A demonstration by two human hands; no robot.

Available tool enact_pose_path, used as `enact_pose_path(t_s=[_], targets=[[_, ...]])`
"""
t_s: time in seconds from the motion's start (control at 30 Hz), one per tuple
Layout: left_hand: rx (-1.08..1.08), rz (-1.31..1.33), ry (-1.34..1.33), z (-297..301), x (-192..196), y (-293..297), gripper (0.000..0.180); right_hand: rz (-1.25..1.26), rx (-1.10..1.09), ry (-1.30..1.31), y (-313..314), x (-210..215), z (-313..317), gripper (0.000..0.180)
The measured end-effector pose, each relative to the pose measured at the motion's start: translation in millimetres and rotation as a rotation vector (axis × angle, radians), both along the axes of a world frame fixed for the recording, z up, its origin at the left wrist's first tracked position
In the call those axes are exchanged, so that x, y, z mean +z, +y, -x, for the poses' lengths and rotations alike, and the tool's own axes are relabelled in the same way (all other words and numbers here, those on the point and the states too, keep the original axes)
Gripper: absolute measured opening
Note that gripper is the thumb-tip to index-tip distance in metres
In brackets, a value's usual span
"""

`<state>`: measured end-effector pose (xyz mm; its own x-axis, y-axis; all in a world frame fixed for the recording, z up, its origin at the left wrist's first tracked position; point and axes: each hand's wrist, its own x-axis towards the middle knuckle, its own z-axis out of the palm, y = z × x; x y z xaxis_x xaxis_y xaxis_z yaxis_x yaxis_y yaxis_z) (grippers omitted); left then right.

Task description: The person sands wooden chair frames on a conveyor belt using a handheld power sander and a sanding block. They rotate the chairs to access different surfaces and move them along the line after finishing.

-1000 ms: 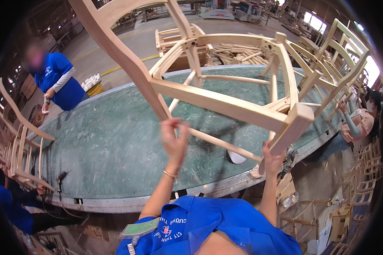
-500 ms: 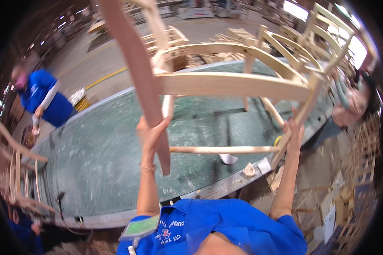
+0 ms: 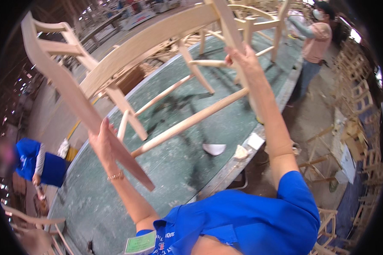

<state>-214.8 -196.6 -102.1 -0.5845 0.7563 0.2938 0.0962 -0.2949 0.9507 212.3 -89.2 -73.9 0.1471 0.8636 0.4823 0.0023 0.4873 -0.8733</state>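
Observation:
An unpainted wooden chair frame (image 3: 157,36) is held tilted above the green-topped worktable, its slatted back toward the far left. My left hand (image 3: 101,144) wraps around the long, curved left post near its lower end. On the other side, my right hand (image 3: 246,63) grips the right leg, above the point where a round stretcher bar (image 3: 191,122) joins it. That bar spans between the two held legs. Whether the farther legs touch the table, I cannot tell.
The worktable (image 3: 174,178) carries a white half-round piece (image 3: 214,148); a crumpled pale lump (image 3: 241,152) lies on its near edge. Another chair frame (image 3: 281,25) stands beyond my right hand, near a person in pink (image 3: 319,42). A person in blue (image 3: 38,161) stands left.
The chair frame has turned in view, its left side lower and its right side higher. My right hand has risen farther away, while my left has shifted left. Both keep their hold.

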Motion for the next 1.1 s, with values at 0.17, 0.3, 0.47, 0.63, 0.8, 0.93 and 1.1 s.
enact_pose_path(t_s=[0.17,0.3,0.47,0.63,0.8,0.93,1.1], targets=[[-0.092,0.074,0.122,-1,25,43,0.047,0.021,-0.350,-0.347,21,-23,-18,0.072],[-0.051,0.175,0.119,17,32,65,0.057,0.222,-0.449,-0.511,-8,-40,-9,0.071],[-0.096,0.169,0.069,27,37,90,0.059,0.229,-0.512,-0.577,-15,-59,-25,0.070],[-0.094,0.173,0.062,33,32,97,0.061,0.043,-0.565,-0.503,-14,-72,-30,0.053],[-0.086,0.202,0.089,26,30,95,0.062,-0.255,-0.503,-0.304,-20,-95,-41,0.031],[-0.081,0.211,0.112,22,31,90,0.066,-0.232,-0.416,-0.179,-28,-93,-48,0.023],[-0.014,0.292,0.124,26,25,82,0.064,-0.224,-0.488,-0.102,-39,-100,-50,0.022]])
